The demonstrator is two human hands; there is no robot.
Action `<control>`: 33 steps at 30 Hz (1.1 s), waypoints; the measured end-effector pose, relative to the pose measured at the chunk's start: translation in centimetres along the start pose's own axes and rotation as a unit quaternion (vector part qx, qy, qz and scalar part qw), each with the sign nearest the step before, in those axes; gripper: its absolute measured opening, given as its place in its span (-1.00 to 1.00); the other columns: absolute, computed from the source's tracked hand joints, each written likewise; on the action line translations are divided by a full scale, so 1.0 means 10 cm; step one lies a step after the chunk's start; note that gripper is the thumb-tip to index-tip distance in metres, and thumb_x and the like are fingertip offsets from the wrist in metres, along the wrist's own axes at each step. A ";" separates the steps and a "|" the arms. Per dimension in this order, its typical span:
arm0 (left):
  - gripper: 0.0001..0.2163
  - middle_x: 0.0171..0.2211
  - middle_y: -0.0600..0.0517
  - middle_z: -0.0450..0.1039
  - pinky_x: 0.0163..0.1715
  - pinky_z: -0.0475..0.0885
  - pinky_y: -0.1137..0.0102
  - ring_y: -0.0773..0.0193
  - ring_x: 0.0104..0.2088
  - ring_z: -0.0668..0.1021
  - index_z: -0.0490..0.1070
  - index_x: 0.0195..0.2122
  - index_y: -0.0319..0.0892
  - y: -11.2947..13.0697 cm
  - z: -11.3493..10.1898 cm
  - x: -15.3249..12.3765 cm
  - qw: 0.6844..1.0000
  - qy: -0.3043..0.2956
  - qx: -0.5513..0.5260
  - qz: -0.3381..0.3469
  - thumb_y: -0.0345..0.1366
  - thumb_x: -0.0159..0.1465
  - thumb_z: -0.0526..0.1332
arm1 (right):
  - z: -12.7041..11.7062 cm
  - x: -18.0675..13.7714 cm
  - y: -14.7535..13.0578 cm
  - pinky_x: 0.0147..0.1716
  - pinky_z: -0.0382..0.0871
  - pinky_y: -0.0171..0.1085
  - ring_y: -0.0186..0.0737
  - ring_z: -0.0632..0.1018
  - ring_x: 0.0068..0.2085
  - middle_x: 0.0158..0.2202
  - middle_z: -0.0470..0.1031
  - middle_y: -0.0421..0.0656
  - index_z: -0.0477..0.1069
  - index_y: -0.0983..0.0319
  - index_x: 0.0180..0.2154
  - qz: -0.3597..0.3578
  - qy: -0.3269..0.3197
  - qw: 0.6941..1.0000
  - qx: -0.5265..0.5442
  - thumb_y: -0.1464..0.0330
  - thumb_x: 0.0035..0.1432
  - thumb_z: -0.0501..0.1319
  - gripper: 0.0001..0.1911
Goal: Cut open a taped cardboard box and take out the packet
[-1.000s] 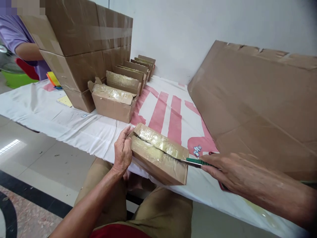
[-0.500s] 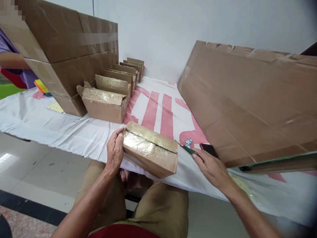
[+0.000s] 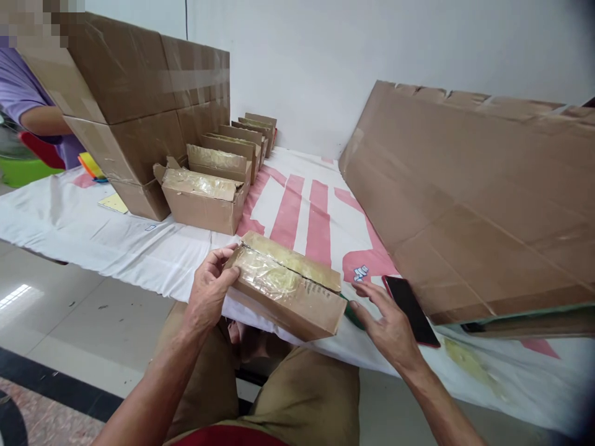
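Note:
A small cardboard box (image 3: 283, 288), its top covered with shiny clear tape, lies at the table's front edge. A dark slit runs lengthwise between its top flaps. My left hand (image 3: 211, 285) grips the box's left end, thumb on top. Just off the right end, my right hand (image 3: 383, 319) has its fingers apart and holds nothing. Below its fingertips is a green-handled knife (image 3: 354, 311) on the cloth, partly hidden by the box; its blade is out of sight. Right of that hand lies a black phone (image 3: 411, 310) with a red edge.
A row of open cardboard boxes (image 3: 204, 198) stretches back beside a tall stack of cartons (image 3: 134, 124). A large cardboard sheet (image 3: 478, 204) leans at the right. Cloth with pink stripes (image 3: 288, 210) covers the table. At the far left is a person's purple sleeve (image 3: 23, 83).
My right hand has let go of the green-handled knife and its fingers have opened. The phone shows more fully. My left hand still holds the box, which is slightly turned.

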State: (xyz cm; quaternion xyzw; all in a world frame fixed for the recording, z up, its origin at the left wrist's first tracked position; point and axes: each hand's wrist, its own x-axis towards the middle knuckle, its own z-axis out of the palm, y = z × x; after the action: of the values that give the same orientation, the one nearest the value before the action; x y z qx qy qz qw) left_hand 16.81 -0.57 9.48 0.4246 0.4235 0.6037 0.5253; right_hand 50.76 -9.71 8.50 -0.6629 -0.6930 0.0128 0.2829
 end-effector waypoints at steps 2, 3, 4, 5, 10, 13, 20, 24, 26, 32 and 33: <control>-0.74 0.17 -0.12 0.52 0.08 0.42 0.22 -0.01 0.15 0.54 0.42 -0.28 -0.15 0.04 -0.03 0.02 1.000 -0.011 -0.024 -0.016 -0.27 0.03 0.41 | -0.16 0.06 -0.19 0.06 0.47 -0.06 -0.05 0.58 0.07 0.13 0.53 0.00 0.43 0.16 0.10 -0.006 0.003 0.998 0.059 0.17 0.38 0.15 -0.65; -0.75 0.18 -0.13 0.52 0.09 0.41 0.20 -0.03 0.17 0.53 0.40 -0.31 -0.15 0.06 -0.06 0.02 0.999 -0.013 -0.028 -0.023 -0.27 0.02 0.42 | -0.21 0.10 -0.28 0.07 0.47 -0.06 -0.05 0.57 0.10 0.16 0.51 -0.01 0.42 0.15 0.11 -0.011 -0.001 0.997 0.078 0.19 0.37 0.16 -0.65; -0.75 0.19 -0.14 0.51 0.10 0.41 0.19 -0.05 0.19 0.51 0.39 -0.35 -0.15 0.08 -0.09 0.01 0.999 -0.014 -0.026 -0.026 -0.26 0.02 0.43 | -0.25 0.14 -0.37 0.08 0.48 -0.06 -0.05 0.55 0.13 0.18 0.50 -0.01 0.42 0.14 0.13 -0.017 -0.009 0.996 0.092 0.21 0.36 0.16 -0.64; -0.74 0.21 -0.15 0.50 0.11 0.40 0.17 -0.08 0.22 0.50 0.38 -0.38 -0.15 0.09 -0.13 -0.01 0.999 -0.013 -0.017 -0.024 -0.24 0.03 0.45 | -0.26 0.19 -0.43 0.09 0.48 -0.05 -0.04 0.54 0.15 0.21 0.49 -0.01 0.41 0.13 0.15 -0.022 -0.019 0.994 0.101 0.23 0.35 0.17 -0.62; -0.66 0.29 -0.20 0.40 0.05 0.46 0.18 -0.12 0.22 0.50 0.37 -0.43 -0.16 0.11 -0.32 -0.12 0.998 -0.035 0.042 0.000 -0.08 0.12 0.48 | -0.14 0.41 -0.57 0.18 0.40 0.03 -0.01 0.51 0.18 0.18 0.52 0.00 0.47 0.16 0.10 -0.034 -0.051 0.989 0.138 0.27 0.25 0.21 -0.61; -0.67 0.23 -0.20 0.46 0.05 0.48 0.19 -0.09 0.21 0.51 0.38 -0.43 -0.14 0.10 -0.34 -0.19 0.998 -0.040 0.042 0.027 -0.07 0.13 0.47 | -0.08 0.57 -0.64 0.05 0.47 -0.03 -0.03 0.60 0.00 -0.05 0.63 -0.05 0.55 0.17 -0.10 0.021 -0.023 0.983 0.179 0.20 0.26 0.20 -0.72; -0.87 0.16 -0.14 0.53 0.17 0.42 0.15 0.01 0.22 0.51 0.36 -0.36 -0.09 0.01 -0.36 -0.41 0.982 -0.075 0.131 0.110 -0.31 0.27 0.31 | 0.01 1.01 -0.59 -0.29 0.48 -0.19 -0.10 0.60 -0.25 -0.29 0.61 -0.11 0.45 0.23 -0.12 0.128 -0.065 0.950 0.276 0.05 0.18 0.20 -0.59; -0.84 0.07 -0.07 0.59 0.20 0.39 0.14 0.06 0.24 0.50 0.33 -0.35 -0.05 -0.01 -0.42 -0.44 0.961 -0.097 0.188 0.175 -0.50 0.22 0.21 | 0.12 1.08 -0.45 -0.29 0.45 -0.16 -0.12 0.58 -0.28 -0.20 0.60 -0.08 0.35 0.26 0.11 0.160 -0.053 0.972 0.165 0.07 0.16 0.20 -0.42; -0.81 0.05 -0.06 0.60 0.18 0.40 0.15 0.07 0.21 0.52 0.33 -0.34 -0.04 0.01 -0.45 -0.44 0.952 -0.108 0.206 0.197 -0.54 0.18 0.18 | 0.10 1.07 -0.49 -0.22 0.43 -0.12 -0.10 0.57 -0.24 -0.07 0.57 -0.01 0.34 0.27 0.16 0.109 -0.006 0.993 0.044 0.13 0.17 0.22 -0.41; -0.75 0.11 -0.09 0.54 -0.01 0.49 0.31 0.13 0.14 0.57 0.34 -0.27 -0.06 0.02 -0.44 -0.46 0.937 -0.116 0.254 0.210 -0.58 0.13 0.15 | -0.16 0.96 -1.02 -0.06 0.28 -0.12 -0.02 0.53 -0.06 -0.10 0.58 -0.02 0.53 0.24 -0.10 -0.131 -0.033 0.974 -0.183 0.39 0.38 0.09 -0.76; -0.74 0.10 -0.09 0.55 0.00 0.48 0.31 0.14 0.13 0.57 0.33 -0.27 -0.06 0.01 -0.43 -0.46 0.934 -0.114 0.258 0.221 -0.59 0.12 0.14 | -0.16 0.94 -1.12 -0.09 0.27 -0.15 -0.06 0.54 -0.09 -0.12 0.59 -0.06 0.53 0.22 -0.11 -0.158 -0.073 0.968 -0.179 0.40 0.40 0.08 -0.76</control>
State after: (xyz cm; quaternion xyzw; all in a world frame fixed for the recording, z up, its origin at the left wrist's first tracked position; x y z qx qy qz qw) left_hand 13.10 -5.45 8.11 0.6942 0.3972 0.5222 0.2959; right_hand 41.62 -2.97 17.77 -0.5818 -0.7989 -0.1082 0.1071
